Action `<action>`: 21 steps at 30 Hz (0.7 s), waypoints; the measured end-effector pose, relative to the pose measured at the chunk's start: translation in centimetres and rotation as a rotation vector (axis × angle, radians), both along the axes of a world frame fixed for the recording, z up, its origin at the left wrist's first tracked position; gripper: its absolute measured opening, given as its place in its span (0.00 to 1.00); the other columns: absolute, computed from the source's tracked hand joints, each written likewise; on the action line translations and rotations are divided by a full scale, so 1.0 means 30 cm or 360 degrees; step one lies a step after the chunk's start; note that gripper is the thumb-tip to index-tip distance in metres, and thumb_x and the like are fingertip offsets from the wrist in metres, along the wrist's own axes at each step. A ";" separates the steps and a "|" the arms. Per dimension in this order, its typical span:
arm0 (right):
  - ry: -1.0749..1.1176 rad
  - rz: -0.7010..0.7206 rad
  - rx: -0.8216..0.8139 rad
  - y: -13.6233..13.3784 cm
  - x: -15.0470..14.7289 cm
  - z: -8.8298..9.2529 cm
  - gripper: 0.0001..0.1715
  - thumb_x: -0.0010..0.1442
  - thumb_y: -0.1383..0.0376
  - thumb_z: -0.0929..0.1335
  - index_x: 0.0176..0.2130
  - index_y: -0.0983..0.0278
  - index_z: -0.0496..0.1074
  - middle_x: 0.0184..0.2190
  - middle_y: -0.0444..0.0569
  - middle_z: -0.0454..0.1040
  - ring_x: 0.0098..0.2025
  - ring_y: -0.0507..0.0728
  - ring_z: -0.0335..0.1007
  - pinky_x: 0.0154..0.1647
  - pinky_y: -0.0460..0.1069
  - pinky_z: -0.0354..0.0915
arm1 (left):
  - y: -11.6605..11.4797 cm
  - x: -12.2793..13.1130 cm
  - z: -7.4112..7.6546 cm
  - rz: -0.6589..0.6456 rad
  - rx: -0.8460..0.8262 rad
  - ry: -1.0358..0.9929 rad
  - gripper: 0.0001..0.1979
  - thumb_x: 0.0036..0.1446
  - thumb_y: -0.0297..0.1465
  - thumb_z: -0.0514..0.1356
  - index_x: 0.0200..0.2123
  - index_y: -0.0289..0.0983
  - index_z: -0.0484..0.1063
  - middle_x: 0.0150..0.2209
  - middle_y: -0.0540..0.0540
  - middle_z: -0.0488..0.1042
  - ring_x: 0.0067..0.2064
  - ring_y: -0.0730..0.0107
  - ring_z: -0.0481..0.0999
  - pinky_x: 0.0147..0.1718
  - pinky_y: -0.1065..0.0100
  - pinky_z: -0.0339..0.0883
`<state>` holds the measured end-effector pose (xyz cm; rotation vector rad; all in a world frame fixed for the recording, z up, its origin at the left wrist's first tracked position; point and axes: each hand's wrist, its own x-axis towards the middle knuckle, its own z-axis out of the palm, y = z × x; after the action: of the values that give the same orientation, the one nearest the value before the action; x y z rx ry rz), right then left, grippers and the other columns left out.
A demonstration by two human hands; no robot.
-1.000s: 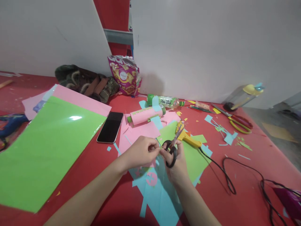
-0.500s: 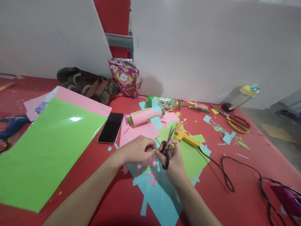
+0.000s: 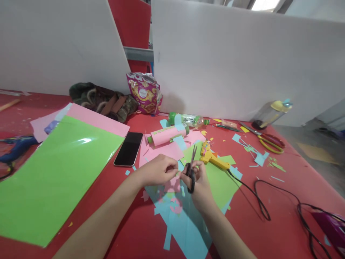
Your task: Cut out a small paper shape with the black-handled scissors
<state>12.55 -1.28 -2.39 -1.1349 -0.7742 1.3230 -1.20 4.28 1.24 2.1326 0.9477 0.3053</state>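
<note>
My right hand (image 3: 198, 180) is closed around small black-handled scissors (image 3: 191, 176), their blades pointing up and away from me. Close beside it, my left hand (image 3: 161, 170) is pinched at the fingertips. A tiny greenish bit shows at those fingertips, too small to name. Below both hands lie light-blue paper (image 3: 185, 223) and cut pink paper pieces (image 3: 175, 205). Just beyond them, a roll wrapped in pink paper (image 3: 165, 135) rests on pink sheets. A yellow glue gun (image 3: 215, 159) lies on green paper (image 3: 225, 187) to the right of the scissors.
On the red table (image 3: 129, 223), a phone (image 3: 128, 148) and large green sheet (image 3: 61, 172) lie left. Behind stand a snack bag (image 3: 145, 93) and a lying green bottle (image 3: 188, 119). Larger scissors (image 3: 269, 140), a clear tumbler (image 3: 269, 114) and a black cord (image 3: 258, 201) are right.
The camera view has tilted up slightly. My hands have drawn a little apart at the fingertips; the scissors remain in my right hand.
</note>
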 end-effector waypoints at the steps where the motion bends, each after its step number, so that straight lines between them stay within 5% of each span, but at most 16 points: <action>1: -0.0003 0.0003 -0.0021 0.000 0.000 -0.001 0.21 0.40 0.72 0.70 0.29 0.60 0.54 0.21 0.35 0.63 0.21 0.46 0.58 0.20 0.41 0.53 | 0.000 -0.003 0.008 0.0039 0.0006 -0.0010 0.09 0.48 0.27 0.49 0.19 0.33 0.63 0.18 0.53 0.60 0.22 0.78 0.57 0.22 0.76 0.51; 12: 0.0135 0.0467 0.0040 -0.022 -0.003 -0.003 0.20 0.45 0.56 0.70 0.27 0.62 0.57 0.22 0.39 0.62 0.25 0.49 0.61 0.27 0.44 0.55 | 0.004 -0.042 0.068 0.0627 0.0111 -0.0334 0.09 0.52 0.30 0.49 0.23 0.33 0.62 0.22 0.52 0.63 0.26 0.76 0.62 0.26 0.75 0.57; 21: 0.0220 0.0701 0.0080 -0.028 -0.009 0.009 0.20 0.44 0.53 0.70 0.27 0.61 0.57 0.23 0.41 0.61 0.27 0.51 0.58 0.31 0.47 0.59 | -0.002 -0.039 0.070 0.0529 0.0135 -0.0247 0.11 0.53 0.31 0.49 0.22 0.33 0.63 0.22 0.52 0.63 0.25 0.77 0.61 0.24 0.75 0.55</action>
<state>12.26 -2.13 -2.12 -0.8481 -0.9843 1.7165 -2.37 4.22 3.35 1.9870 1.2142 0.6762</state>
